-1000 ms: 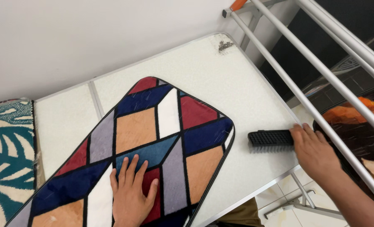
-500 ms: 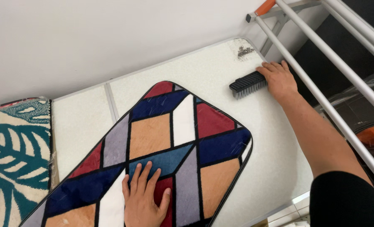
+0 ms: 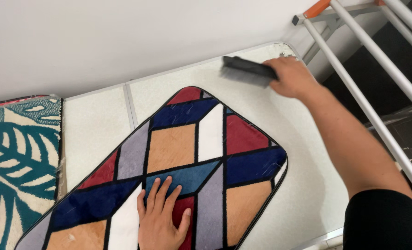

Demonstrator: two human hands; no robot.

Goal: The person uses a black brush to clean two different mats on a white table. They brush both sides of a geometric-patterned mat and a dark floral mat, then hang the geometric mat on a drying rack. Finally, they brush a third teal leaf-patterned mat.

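Your right hand is closed around the handle of a black scrub brush, its blurred head jutting left of your grip, just past the far rounded corner of the plush geometric rug. Your left hand lies flat, fingers spread, on the rug's pile, grasping nothing. Bare pebbled white table borders the rug. Drying-rack rails run right of the grip.

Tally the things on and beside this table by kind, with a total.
Mats: 2, a geometric mat and a leaf-pattern mat
Brushes: 1, the black brush
Drying racks: 1, the metal rack
Tables: 1, the white table
Total: 5
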